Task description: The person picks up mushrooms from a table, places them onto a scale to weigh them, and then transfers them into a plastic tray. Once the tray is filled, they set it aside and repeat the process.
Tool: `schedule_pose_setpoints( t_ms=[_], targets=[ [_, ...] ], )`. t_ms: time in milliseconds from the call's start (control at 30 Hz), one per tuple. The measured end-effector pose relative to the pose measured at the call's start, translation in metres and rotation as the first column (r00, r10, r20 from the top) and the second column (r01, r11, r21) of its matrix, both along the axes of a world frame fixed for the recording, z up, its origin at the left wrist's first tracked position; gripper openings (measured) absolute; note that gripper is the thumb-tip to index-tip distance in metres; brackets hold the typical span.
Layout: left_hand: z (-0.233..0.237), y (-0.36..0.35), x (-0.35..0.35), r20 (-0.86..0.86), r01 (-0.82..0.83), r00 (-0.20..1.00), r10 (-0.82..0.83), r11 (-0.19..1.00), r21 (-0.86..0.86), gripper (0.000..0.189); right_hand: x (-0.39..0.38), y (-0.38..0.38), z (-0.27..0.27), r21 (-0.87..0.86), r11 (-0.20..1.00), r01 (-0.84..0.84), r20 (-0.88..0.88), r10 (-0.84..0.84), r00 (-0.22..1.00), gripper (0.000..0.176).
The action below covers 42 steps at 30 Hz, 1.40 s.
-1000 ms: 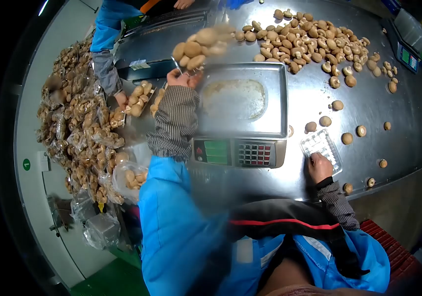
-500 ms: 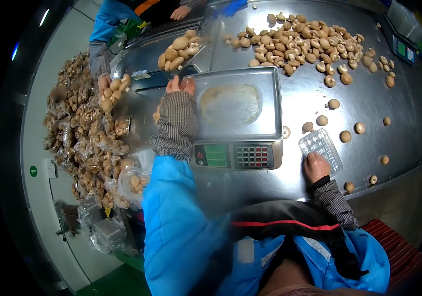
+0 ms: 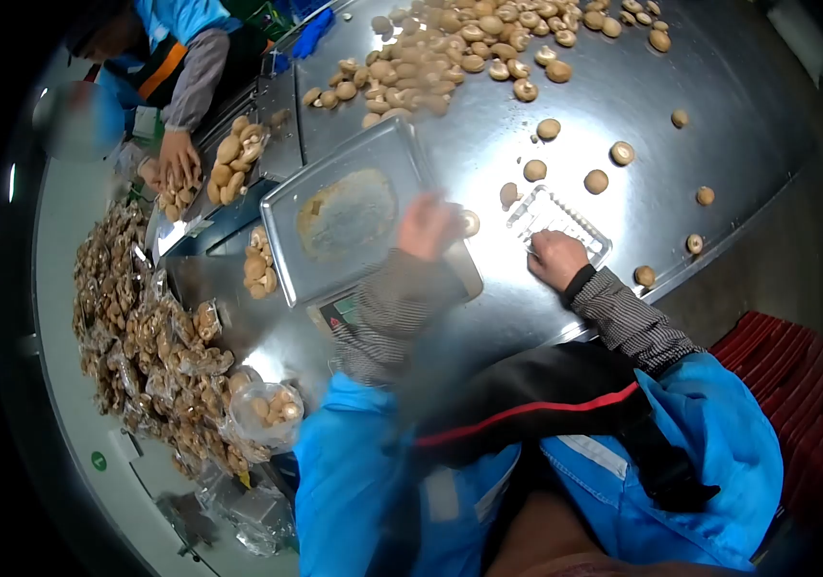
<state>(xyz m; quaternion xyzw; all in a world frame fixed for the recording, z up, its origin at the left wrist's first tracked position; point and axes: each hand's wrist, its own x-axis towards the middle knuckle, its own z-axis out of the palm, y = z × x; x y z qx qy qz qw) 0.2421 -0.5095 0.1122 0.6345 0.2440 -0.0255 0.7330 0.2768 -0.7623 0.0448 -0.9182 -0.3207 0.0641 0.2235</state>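
My right hand (image 3: 558,262) is closed on the near edge of a clear plastic tray (image 3: 580,227), which rests on the metal table. My left hand (image 3: 427,227) is smeared by motion above the right edge of the weighing scale (image 3: 344,213); its fingers cannot be made out. Just right of it lies a single mushroom (image 3: 470,224). The scale's pan carries a yellowish stain, and my left sleeve covers most of its keypad. Near the tray are a few loose mushrooms (image 3: 534,171).
A large mushroom pile (image 3: 488,48) spreads across the far table. Bagged mushrooms (image 3: 142,327) are heaped at left, beside a clear tub of mushrooms (image 3: 272,409). A co-worker's hand (image 3: 180,159) handles mushrooms at upper left. Red slats (image 3: 796,385) stand at lower right.
My view has turned. My left hand has moved from the scale's left side across to its right edge, near the single mushroom. My right hand keeps hold of the plastic tray.
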Motion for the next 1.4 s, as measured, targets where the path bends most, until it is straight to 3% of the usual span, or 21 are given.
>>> schedule_pose_setpoints(
  t_ms=[133, 233, 333, 567, 667, 867, 1067, 1167, 1267, 1400],
  targets=[
    [0.002, -0.071, 0.032, -0.037, 0.223, 0.975, -0.221, 0.936, 0.272, 0.049, 0.000, 0.001, 0.002, 0.012, 1.000, 0.005, -0.016, -0.005, 1.000, 0.009],
    [-0.015, -0.101, 0.050, -0.071, 0.326, 0.930, -0.360, 0.724, 0.608, 0.052, 0.003, -0.004, 0.002, 0.037, 0.999, -0.018, -0.064, 0.021, 0.998, 0.010],
    [-0.025, -0.104, 0.063, -0.222, 0.357, 0.934, -0.280, 0.695, 0.624, 0.056, 0.010, -0.007, 0.004, 0.052, 0.998, -0.020, -0.138, 0.027, 0.990, 0.010],
    [-0.038, -0.105, 0.065, -0.194, 0.295, 0.955, -0.222, 0.679, 0.673, 0.054, 0.020, -0.013, -0.025, 0.098, 0.994, -0.054, -0.143, 0.068, 0.987, 0.010],
    [-0.043, -0.105, 0.064, -0.134, 0.219, 0.971, -0.198, 0.503, 0.836, 0.051, 0.019, -0.018, -0.013, 0.127, 0.987, -0.100, -0.137, 0.117, 0.984, 0.013],
    [-0.076, -0.101, 0.059, -0.016, 0.153, 0.971, -0.240, 0.567, 0.809, 0.049, -0.001, -0.010, -0.033, 0.098, 0.995, -0.014, 0.014, 0.013, 1.000, 0.013],
    [-0.057, -0.110, 0.028, -0.194, 0.248, 0.967, -0.162, 0.461, 0.852, 0.049, 0.013, -0.014, -0.026, 0.144, 0.990, 0.007, -0.147, 0.015, 0.989, 0.012],
    [-0.060, -0.119, 0.010, -0.185, 0.235, 0.972, -0.148, 0.489, 0.840, 0.048, 0.015, -0.015, -0.026, 0.177, 0.984, 0.006, -0.166, 0.024, 0.986, 0.012],
    [-0.053, -0.126, 0.001, -0.369, 0.364, 0.918, -0.148, 0.687, 0.629, 0.048, 0.014, -0.016, -0.021, 0.168, 0.986, 0.013, -0.172, 0.016, 0.985, 0.013],
    [-0.055, -0.130, -0.007, -0.419, 0.299, 0.899, -0.126, 0.875, 0.379, 0.044, 0.015, -0.017, -0.018, 0.170, 0.985, 0.036, -0.200, -0.001, 0.980, 0.015]
  ],
)
